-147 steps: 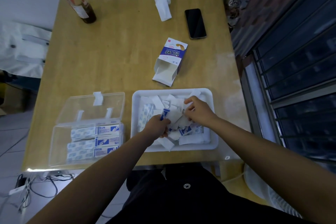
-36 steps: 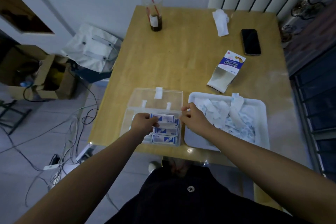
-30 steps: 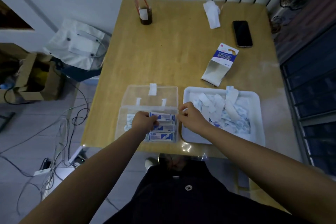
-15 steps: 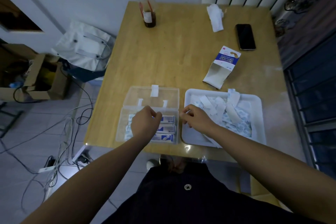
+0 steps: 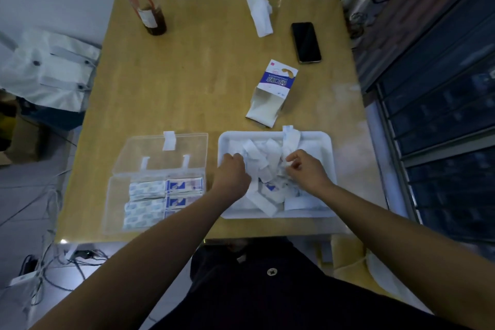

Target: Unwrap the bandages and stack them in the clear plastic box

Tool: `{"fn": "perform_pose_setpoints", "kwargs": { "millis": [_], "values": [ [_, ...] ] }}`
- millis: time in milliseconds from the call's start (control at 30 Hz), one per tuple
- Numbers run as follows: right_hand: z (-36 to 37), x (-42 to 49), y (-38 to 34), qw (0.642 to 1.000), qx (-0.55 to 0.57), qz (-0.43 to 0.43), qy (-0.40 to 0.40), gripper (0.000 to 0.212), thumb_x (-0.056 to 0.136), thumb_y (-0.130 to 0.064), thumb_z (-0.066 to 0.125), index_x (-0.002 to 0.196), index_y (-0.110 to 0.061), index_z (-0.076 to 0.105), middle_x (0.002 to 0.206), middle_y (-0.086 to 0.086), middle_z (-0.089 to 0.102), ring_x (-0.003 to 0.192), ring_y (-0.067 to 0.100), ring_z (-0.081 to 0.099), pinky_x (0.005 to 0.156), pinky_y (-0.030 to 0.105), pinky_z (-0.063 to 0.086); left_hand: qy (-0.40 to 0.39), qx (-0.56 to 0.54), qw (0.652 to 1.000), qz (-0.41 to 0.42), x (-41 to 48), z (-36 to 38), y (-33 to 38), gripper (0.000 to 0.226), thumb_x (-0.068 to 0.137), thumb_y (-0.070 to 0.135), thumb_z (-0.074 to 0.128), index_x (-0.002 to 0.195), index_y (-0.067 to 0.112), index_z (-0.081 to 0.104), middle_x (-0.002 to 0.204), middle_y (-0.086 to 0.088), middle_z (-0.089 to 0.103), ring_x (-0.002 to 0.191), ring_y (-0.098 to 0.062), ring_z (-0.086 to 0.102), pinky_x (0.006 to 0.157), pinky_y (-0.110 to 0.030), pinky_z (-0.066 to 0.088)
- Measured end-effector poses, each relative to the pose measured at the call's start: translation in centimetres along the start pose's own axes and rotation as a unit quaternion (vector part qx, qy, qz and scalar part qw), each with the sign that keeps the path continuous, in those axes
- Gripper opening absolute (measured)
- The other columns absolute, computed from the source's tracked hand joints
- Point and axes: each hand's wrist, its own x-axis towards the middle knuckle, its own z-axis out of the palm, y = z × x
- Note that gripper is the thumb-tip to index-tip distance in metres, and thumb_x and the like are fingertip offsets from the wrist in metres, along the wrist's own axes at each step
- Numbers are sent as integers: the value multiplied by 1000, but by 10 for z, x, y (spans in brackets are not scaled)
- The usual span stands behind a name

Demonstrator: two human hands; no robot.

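The clear plastic box (image 5: 117,203) lies open near the table's front left, and its base holds rows of blue-and-white bandages (image 5: 166,193). To its right, a white tray (image 5: 328,147) carries a loose pile of paper wrappers and bandages (image 5: 267,163). My left hand (image 5: 231,175) is over the tray's left side. Its fingers are curled down into the pile and the fingertips are hidden. My right hand (image 5: 305,169) hovers over the middle of the tray, with thumb and fingers pinching a small white wrapper scrap (image 5: 288,164).
An opened bandage carton (image 5: 270,94) lies behind the tray. Further back are a black phone (image 5: 306,42), a crumpled tissue (image 5: 259,13) and a cup of dark drink with a red straw (image 5: 150,13). Cables and a white bag lie on the floor to the left.
My left hand has left the clear box and moved right into the tray. My right hand has moved from the tray's left rim to above its middle.
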Motion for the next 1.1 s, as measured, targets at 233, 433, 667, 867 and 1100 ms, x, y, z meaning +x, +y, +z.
{"fn": "perform_pose_setpoints", "kwargs": {
  "millis": [233,433,667,867,1100],
  "values": [
    [4,1,-4,991,-7,-113,-74,23,91,-11,56,113,-17,58,80,-1,56,67,11,52,60,27,40,-15,53,998,10,38,15,-15,68,89,-1,49,149,11,20,156,-11,19,127,-34,47,93,-44,47],
    [25,7,-22,958,-99,-196,-183,36,91,-12,57,126,-21,57,113,8,51,89,26,55,77,39,48,-13,81,997,-9,43,23,-19,51,83,9,65,126,8,37,123,-13,38,89,-37,63,68,-42,48],
    [33,14,-13,951,-183,-192,-158,31,92,-15,54,123,-20,58,117,11,46,92,33,55,69,38,45,-10,124,992,-4,43,24,-22,35,86,15,64,117,10,49,122,-12,41,87,-31,63,72,-38,51],
    [26,19,-13,978,-85,-150,-118,25,90,-19,61,114,-14,59,101,1,46,82,17,50,71,29,38,60,-104,992,-36,40,7,-29,14,83,17,68,84,8,58,82,-10,60,76,-26,56,63,-29,34],
    [27,19,-41,983,83,-136,-91,32,91,-28,64,120,-16,59,99,-7,57,75,-2,52,62,8,39,32,-396,916,-48,26,-11,-15,12,84,11,71,86,5,61,60,-4,58,46,-7,54,42,-17,41]
  ]
}}
